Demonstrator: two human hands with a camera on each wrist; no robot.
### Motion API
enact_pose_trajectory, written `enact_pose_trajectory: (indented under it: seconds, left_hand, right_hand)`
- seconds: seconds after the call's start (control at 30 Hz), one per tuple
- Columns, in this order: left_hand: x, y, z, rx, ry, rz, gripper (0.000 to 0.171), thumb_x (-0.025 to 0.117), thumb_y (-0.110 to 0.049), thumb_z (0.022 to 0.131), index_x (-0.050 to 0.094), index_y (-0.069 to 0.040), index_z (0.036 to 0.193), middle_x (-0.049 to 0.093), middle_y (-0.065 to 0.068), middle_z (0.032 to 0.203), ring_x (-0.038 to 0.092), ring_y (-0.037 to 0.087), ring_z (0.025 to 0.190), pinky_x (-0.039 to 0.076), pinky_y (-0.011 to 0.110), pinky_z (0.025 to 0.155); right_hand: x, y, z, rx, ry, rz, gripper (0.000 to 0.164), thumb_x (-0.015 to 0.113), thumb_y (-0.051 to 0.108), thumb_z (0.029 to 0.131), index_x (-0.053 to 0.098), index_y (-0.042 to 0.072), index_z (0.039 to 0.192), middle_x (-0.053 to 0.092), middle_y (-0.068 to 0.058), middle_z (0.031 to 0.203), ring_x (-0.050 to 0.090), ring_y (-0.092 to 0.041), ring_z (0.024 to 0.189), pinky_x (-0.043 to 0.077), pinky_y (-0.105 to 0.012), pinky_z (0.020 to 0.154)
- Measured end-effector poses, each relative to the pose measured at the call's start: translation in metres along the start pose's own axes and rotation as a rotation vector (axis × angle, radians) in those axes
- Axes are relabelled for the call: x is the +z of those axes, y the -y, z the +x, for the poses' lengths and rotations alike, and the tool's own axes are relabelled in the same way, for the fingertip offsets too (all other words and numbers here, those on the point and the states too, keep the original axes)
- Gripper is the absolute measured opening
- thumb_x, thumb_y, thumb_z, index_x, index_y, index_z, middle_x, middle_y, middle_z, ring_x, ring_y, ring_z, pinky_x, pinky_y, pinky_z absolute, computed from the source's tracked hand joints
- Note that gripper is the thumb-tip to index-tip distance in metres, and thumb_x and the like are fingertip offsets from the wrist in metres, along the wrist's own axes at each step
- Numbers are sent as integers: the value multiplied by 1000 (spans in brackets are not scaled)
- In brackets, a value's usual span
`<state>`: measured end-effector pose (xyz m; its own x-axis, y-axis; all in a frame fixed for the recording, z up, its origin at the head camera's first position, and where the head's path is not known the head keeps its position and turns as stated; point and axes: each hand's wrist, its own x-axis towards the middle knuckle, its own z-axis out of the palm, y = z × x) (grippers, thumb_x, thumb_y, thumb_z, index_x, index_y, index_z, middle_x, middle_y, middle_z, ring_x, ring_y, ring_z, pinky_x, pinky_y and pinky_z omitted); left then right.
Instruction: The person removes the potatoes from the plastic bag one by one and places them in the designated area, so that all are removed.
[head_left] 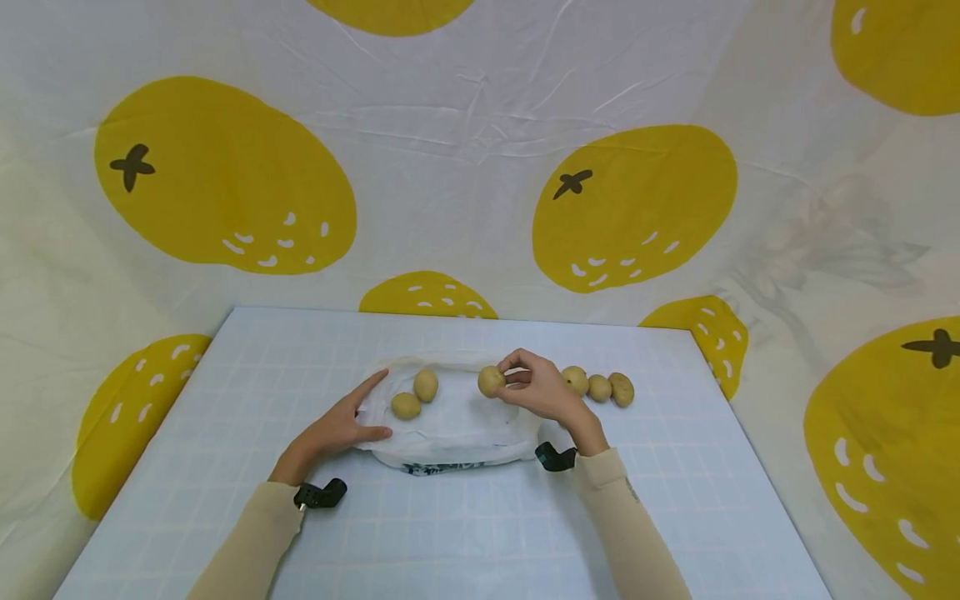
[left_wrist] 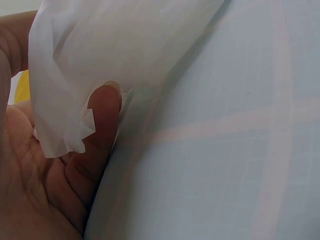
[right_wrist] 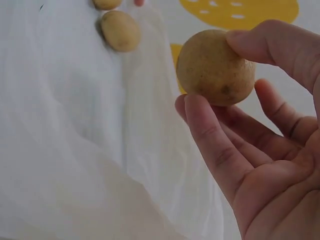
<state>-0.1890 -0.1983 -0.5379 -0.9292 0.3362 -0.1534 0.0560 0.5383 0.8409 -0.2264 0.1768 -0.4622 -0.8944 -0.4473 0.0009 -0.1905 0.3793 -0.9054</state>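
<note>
Between thumb and fingertips, my right hand pinches a round yellow-brown potato above the right part of a white plastic bag. The right wrist view shows a small dark spot on this potato. Two more potatoes, one upper and one lower, lie close together on the bag's left part. My left hand rests at the bag's left end, thumb and index finger spread apart along it. In the left wrist view, the bag's crumpled edge hangs over the palm beside the thumb.
To the right of the bag, several potatoes stand in a row, one partly behind my right hand. The table has a pale checked cover. Behind it hangs a white cloth printed with large yellow fruit.
</note>
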Motion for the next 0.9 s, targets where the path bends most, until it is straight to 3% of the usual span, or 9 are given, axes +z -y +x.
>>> enact_pose_trajectory:
  seconds: [0.9]
  left_hand:
    - [1,0,2,-47,1,4,105,82,-39,85,16,-24,166,13,20,172,13,49,156,16,75,119]
  right_hand:
    - [-40,-24,-46,40,-214,88,32,82,10,88,61,-2,108,63,-22,135,68,-38,118,59,-23,88]
